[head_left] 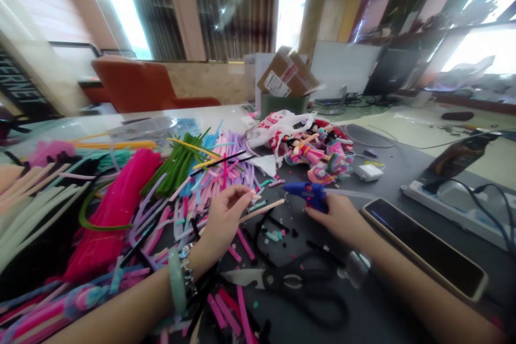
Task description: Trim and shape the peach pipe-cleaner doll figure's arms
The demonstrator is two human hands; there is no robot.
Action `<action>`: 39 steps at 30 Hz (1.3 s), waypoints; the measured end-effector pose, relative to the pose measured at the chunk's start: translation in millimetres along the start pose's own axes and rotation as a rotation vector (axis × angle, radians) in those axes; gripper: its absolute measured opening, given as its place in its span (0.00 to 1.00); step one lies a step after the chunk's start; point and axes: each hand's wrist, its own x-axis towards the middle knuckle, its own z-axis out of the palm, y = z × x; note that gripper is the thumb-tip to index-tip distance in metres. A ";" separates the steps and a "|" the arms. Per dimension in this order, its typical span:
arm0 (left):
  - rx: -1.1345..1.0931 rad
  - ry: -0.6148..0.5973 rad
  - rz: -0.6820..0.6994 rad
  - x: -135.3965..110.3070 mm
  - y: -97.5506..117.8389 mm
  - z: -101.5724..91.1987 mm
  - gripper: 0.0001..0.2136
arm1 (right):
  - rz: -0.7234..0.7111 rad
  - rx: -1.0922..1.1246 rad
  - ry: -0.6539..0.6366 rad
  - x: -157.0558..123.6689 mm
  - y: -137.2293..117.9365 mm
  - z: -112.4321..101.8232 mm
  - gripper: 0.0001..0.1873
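Centre of frame: left hand (223,220) pinches one thin tan stick (262,209) between its fingertips, tip pointing right. Right hand (342,220) is closed round one blue glue gun (308,194), nozzle left, just beside the stick's end.

Below them lies one pair of black-handled scissors (290,279) on the grey table (382,312), among cut fuzzy scraps.

Left half: heaped pipe cleaners (116,209), pink, white and purple, plus one green bundle (177,164).

Upper centre: small figures (322,153) beside a crumpled plastic bag (274,126).

Right: one glossy black slab (423,244) and one power strip (455,204).
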 end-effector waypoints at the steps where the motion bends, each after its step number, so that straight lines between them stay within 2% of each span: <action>1: 0.001 -0.001 0.003 0.0 -0.3 0.0 0.08 | 0.000 0.009 0.023 0.2 -0.3 1.7 0.12; 6: 0.001 -0.016 0.008 -0.1 -1.1 -0.7 0.08 | -0.021 0.066 0.122 0.1 -6.6 6.6 0.14; 11: 0.014 -0.048 0.005 -1.3 2.3 -0.6 0.07 | -0.060 0.232 0.124 -0.5 -11.6 11.8 0.13; 16: 0.040 -0.100 -0.021 -1.8 3.5 -0.7 0.07 | -0.071 0.463 0.040 -3.1 -1.3 14.8 0.15; 20: 0.050 -0.115 -0.050 -1.5 0.4 -0.8 0.07 | -0.071 0.566 -0.027 -4.1 5.2 13.5 0.15; 29: -0.048 -0.121 -0.116 0.9 -9.3 -1.3 0.08 | -0.094 0.676 -0.173 -8.5 8.5 18.2 0.14; 39: -0.194 -0.160 -0.164 -0.5 -5.7 1.5 0.06 | -0.072 0.757 -0.215 -12.5 7.8 19.3 0.14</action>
